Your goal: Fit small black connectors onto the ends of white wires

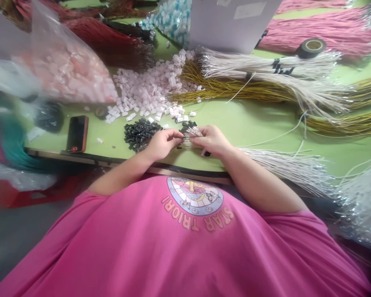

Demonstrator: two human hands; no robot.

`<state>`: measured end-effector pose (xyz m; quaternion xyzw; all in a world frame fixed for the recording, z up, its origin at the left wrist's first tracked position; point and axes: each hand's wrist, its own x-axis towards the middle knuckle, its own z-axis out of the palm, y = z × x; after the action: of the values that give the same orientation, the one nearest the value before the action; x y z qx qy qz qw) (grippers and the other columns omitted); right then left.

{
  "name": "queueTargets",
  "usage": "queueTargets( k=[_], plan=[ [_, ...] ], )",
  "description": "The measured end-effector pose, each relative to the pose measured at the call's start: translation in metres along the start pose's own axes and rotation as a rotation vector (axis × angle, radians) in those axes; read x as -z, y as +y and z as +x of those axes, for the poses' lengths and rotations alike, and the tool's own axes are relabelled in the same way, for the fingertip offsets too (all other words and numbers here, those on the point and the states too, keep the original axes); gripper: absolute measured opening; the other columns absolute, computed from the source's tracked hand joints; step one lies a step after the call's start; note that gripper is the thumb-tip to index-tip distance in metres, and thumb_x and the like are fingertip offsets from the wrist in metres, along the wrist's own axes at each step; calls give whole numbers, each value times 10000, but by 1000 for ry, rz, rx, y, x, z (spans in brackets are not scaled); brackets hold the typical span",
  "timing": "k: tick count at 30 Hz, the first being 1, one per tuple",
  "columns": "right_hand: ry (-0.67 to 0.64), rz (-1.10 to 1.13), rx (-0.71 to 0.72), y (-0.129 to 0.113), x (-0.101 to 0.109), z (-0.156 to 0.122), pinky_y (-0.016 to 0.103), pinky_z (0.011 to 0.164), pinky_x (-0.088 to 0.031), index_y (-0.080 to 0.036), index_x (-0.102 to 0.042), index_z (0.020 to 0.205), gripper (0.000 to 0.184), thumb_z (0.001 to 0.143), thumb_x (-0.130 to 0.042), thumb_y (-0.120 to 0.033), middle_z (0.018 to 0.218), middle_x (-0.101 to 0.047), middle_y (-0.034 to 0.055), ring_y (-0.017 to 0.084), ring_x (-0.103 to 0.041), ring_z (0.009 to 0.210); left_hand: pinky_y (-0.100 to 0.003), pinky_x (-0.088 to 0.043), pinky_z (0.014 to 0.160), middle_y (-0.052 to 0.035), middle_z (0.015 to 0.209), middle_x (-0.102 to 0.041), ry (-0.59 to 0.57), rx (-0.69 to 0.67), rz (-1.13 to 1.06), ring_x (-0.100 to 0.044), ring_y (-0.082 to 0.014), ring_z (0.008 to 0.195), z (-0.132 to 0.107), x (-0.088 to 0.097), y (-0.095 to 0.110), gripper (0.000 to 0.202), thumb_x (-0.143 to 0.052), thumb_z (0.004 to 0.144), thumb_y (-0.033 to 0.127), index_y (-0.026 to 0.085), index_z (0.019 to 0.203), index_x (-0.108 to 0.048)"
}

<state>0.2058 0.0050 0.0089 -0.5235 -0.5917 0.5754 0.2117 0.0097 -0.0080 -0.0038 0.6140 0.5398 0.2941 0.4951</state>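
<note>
Both hands meet near the front edge of the green table (253,123). My right hand (214,140) is closed around a bundle of thin white wires (193,132) whose metal tips fan out to the left. My left hand (163,142) pinches at those tips; what is between its fingers is too small to make out. A small pile of black connector housings (139,134) lies just left of my left hand. A few more black pieces (188,123) lie behind the wire tips.
A heap of pale pink connectors (151,88) spreads behind the hands, with a plastic bag of them (68,74) at left. A phone (77,134) lies at the table's left front. White (266,66), yellow (235,88) and pink wire bundles (321,29) and a tape roll (311,47) fill the right.
</note>
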Motion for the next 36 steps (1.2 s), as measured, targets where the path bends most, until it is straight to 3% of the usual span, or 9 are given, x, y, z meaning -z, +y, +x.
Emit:
queueTargets(
  k=[18,25,36],
  plan=[
    [-45,-32,45,0,1,1,168,321,-364,-173,-479,618,180,762,-527,-268,500,-385,-47,52,-387,400,-295,-511,722,-43,858,-713,38,-82,26,-644,-146,729,4,-3,-5,190,-655,755,299,161,881,-687],
    [-63,-51,86,-3,1,1,161,339,-309,-179,-398,575,222,759,-510,-235,481,-354,-56,41,-343,407,-298,-515,741,-45,877,-719,52,-113,48,-657,-156,765,4,-2,-5,189,-657,760,303,161,879,-695],
    [-98,-60,85,-2,3,0,172,377,-291,-174,-411,580,199,760,-491,-208,499,-376,-48,39,-345,423,-301,-530,754,-49,898,-724,54,-125,49,-665,-160,781,2,-2,-5,181,-664,758,292,166,880,-708]
  ],
)
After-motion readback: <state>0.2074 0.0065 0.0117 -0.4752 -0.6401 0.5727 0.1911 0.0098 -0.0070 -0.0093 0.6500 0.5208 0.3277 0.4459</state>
